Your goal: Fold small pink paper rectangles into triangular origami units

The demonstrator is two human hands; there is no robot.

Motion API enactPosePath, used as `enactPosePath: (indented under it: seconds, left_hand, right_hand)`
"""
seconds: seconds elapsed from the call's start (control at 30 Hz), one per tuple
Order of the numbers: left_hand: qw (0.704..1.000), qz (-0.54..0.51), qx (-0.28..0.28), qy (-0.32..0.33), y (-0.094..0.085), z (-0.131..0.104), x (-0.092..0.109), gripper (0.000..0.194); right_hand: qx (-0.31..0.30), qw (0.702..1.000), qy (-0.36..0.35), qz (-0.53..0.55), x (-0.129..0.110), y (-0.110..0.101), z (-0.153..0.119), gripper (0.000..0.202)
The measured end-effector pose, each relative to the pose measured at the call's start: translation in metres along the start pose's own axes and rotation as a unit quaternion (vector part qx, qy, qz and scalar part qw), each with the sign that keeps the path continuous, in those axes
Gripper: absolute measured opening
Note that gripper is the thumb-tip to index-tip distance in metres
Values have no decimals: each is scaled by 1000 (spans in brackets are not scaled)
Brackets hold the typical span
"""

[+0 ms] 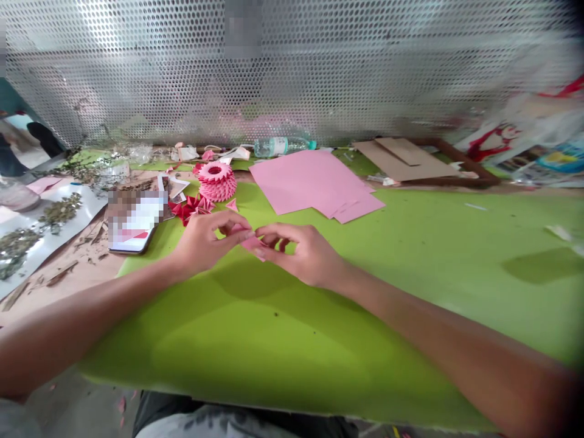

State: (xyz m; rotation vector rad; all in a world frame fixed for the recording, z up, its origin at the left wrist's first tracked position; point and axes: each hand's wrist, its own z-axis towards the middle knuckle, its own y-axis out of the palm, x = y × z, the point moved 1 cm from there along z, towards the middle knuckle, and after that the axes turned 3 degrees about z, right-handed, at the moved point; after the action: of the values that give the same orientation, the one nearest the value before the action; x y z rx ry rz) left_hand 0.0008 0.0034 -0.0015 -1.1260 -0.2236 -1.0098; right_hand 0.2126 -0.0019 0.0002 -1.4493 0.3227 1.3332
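A small folded pink paper piece [250,242] is pinched between both hands above the green table [292,340]. My left hand [212,238] holds its left end, and my right hand [298,249] grips its right end, with fingers closed on it. Just beyond my left hand lie red folded pieces [189,208] and a small pink triangle [232,205]. Behind them stands a ring-shaped pink paper stack [217,180]. Large pink sheets [310,182] lie flat beyond my right hand.
A phone [137,225] lies at the left beside dried plant bits [59,213]. Along the perforated metal panel [283,73] are a plastic bottle [283,146] and brown cardboard [406,159]. Plastic bags [542,134] sit at the back right.
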Motion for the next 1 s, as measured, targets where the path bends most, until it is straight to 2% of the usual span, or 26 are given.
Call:
enactPosePath:
  seconds: [0.13,0.47,0.87,1.0]
  left_hand:
    - [999,-19,-24,-8,-1,2,0,20]
    - [995,-64,-57,-42,-3,2,4,17]
    - [994,-40,-53,-90,-2,3,1,20]
    - [995,-39,-46,-81,-2,2,2,21]
  right_hand:
    - [51,999,-6,-15,3,-1,1,32]
    - [77,994,-56,-54,8,-3,2,21]
    - [93,994,-42,-42,12,-2,2,19]
    - [76,997,-5,-14,9,-3,4,28]
